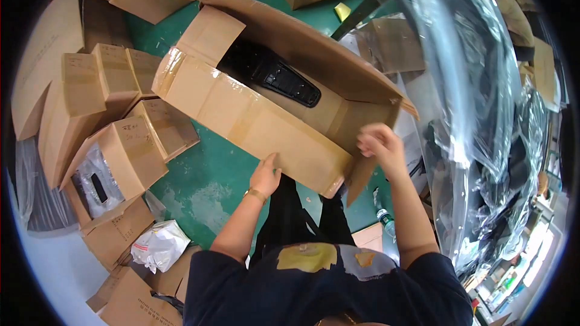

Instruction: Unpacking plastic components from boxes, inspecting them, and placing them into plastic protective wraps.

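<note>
A long, open cardboard box (272,118) lies tilted in front of my legs, patched with clear tape. Inside it sits a black molded plastic part (292,86), partly in shadow toward the left end. My left hand (266,176) rests against the near wall of the box, fingers extended. Over the box's right end, my right hand (382,145) is closed with its fingers curled. Whether something small is in those fingers is hidden. Just below this hand a side flap (362,176) hangs outward.
Several cardboard cartons (78,84) are stacked at the left, near a white plastic bag (161,245). Plastic-wrapped parts (465,66) crowd the right side. A bottle (385,220) lies near my right forearm on the green floor (208,190).
</note>
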The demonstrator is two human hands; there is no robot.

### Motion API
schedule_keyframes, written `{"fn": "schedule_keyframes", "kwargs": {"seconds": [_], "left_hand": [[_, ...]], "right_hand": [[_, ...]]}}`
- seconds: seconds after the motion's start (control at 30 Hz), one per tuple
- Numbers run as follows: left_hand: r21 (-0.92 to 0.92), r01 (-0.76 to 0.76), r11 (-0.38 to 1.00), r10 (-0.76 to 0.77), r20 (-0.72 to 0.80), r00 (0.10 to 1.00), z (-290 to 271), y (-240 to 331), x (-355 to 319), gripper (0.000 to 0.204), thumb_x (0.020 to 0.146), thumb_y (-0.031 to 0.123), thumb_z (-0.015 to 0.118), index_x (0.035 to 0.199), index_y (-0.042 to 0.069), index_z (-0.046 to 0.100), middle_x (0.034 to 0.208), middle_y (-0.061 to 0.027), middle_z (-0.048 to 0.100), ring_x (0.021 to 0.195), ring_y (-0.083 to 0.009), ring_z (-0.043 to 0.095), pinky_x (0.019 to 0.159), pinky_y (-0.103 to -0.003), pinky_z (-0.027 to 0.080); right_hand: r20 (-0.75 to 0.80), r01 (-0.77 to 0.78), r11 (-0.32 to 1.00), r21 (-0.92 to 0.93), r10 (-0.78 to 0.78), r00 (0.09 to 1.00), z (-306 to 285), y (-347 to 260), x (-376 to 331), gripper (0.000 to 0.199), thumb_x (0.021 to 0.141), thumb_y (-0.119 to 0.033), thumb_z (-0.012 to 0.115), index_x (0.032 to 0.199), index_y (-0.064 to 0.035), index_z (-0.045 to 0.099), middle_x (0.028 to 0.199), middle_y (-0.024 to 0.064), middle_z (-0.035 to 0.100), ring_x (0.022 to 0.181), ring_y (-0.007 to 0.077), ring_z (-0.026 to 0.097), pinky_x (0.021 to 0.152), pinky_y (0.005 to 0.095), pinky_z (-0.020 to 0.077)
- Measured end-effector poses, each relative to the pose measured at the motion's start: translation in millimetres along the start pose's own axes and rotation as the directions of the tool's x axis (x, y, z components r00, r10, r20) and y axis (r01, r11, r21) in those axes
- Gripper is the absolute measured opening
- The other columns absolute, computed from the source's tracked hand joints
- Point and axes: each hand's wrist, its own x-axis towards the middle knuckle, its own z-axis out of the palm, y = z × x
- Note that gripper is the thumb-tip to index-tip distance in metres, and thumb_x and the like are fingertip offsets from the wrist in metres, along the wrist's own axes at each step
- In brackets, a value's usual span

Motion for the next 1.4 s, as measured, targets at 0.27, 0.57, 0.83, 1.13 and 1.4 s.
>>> {"fn": "schedule_keyframes", "kwargs": {"seconds": [0.27,0.57,0.83,1.13,1.4], "left_hand": [[0.078,0.069,0.995,-0.087,0.268,0.959,52.5,-56.6,-46.7,0.053,0.068,0.036,0.069,0.111,0.01,0.055,0.122,-0.0187,0.044,0.113,-0.0369,0.041,0.09,-0.047,0.039],[0.203,0.063,0.977,-0.146,0.425,0.893,77.9,-100.6,20.8,0.064,0.061,0.043,0.07,0.117,0.015,0.055,0.123,-0.0196,0.044,0.119,-0.0403,0.035,0.094,-0.053,0.034],[0.145,0.125,0.981,-0.182,0.498,0.848,73.4,-99.1,14.8,0.064,0.061,0.044,0.071,0.116,0.017,0.055,0.122,-0.0194,0.044,0.118,-0.04,0.037,0.094,-0.051,0.035],[0.206,0.178,0.962,-0.247,0.392,0.886,59.9,-70.7,-32.0,0.066,0.06,0.047,0.071,0.119,0.023,0.052,0.128,-0.0178,0.039,0.119,-0.0383,0.035,0.093,-0.05,0.036],[0.253,0.278,0.927,-0.372,0.504,0.78,89.3,-66.3,-58.5,0.068,0.066,0.053,0.068,0.125,0.028,0.048,0.14,-0.0142,0.027,0.127,-0.0378,0.027,0.095,-0.053,0.033]], "right_hand": [[-0.012,-0.146,0.827,-0.543,0.167,0.986,104.3,180.4,316.4,0.042,0.081,-0.017,0.059,0.121,-0.0053,0.05,0.101,0.0118,0.061,0.094,0.0222,0.059,0.08,0.0326,0.0484],[-0.057,-0.124,0.302,-0.945,0.221,0.974,58.9,391.6,492.4,0.061,0.078,-0.003,0.045,0.137,-0.0101,0.032,0.13,0.0184,0.046,0.12,0.0317,0.045,0.1,0.0358,0.0359],[0.428,-0.083,0.684,-0.725,0.541,0.724,113.7,469.8,443.9,0.042,0.065,-0.031,0.079,0.09,0.0001,0.065,0.081,0.0138,0.066,0.079,0.0229,0.062,0.073,0.0389,0.048],[0.224,-0.044,0.721,-0.691,0.271,0.936,153.4,292.9,339.3,0.037,0.069,-0.017,0.065,0.099,0.0021,0.056,0.095,0.0175,0.059,0.087,0.0307,0.058,0.078,0.0372,0.047],[0.153,-0.275,0.894,-0.352,0.345,0.926,142.4,3.2,263.7,0.025,0.083,-0.013,0.044,0.097,0.0046,0.056,0.088,0.0174,0.061,0.059,0.0255,0.064,0.05,0.0317,0.0549]]}}
